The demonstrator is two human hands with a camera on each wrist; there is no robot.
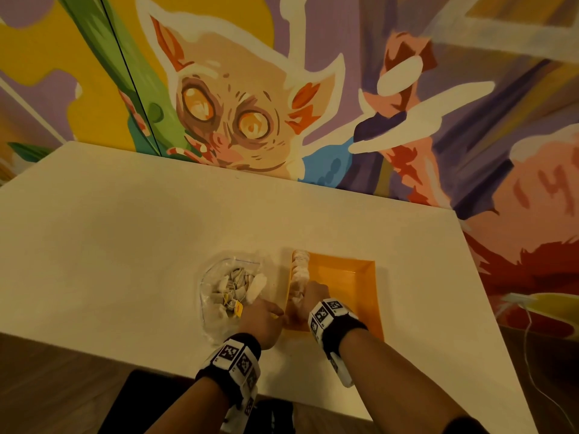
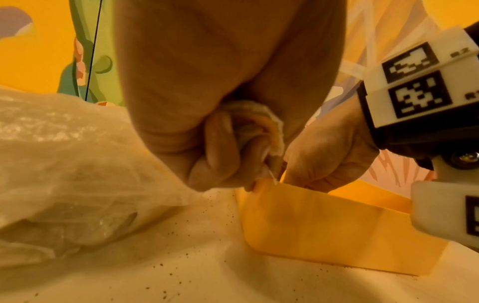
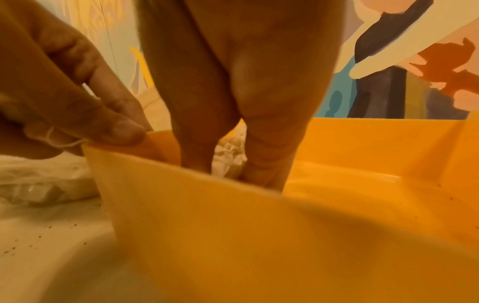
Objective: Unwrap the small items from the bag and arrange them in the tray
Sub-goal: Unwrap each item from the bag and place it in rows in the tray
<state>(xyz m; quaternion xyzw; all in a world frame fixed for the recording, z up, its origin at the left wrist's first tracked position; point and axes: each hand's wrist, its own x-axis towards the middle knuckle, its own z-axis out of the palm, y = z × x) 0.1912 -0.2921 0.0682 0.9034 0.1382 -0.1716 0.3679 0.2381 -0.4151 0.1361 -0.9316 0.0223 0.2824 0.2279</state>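
Your left hand (image 2: 220,131) clutches a crumpled wrapper (image 2: 255,123) at the tray (image 1: 369,277) rim's left edge, beside the bag (image 1: 219,277). Your right hand (image 1: 315,296) fingers reach straight down onto unwrapped items (image 1: 299,270) lining the left wall; the tray's right side is free.

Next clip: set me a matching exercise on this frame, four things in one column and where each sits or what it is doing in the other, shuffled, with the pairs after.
Things
1. left hand
2. right hand
3. clear plastic bag
4. row of tea bags

Places or states
A. lies on the white table, left of the tray
B. lined up along the left wall inside the orange tray
C. at the tray's left rim, fingers curled round a crumpled tea bag
D. reaches down inside the tray, fingers at the near end of the row

Pairs: 1-C, 2-D, 3-A, 4-B
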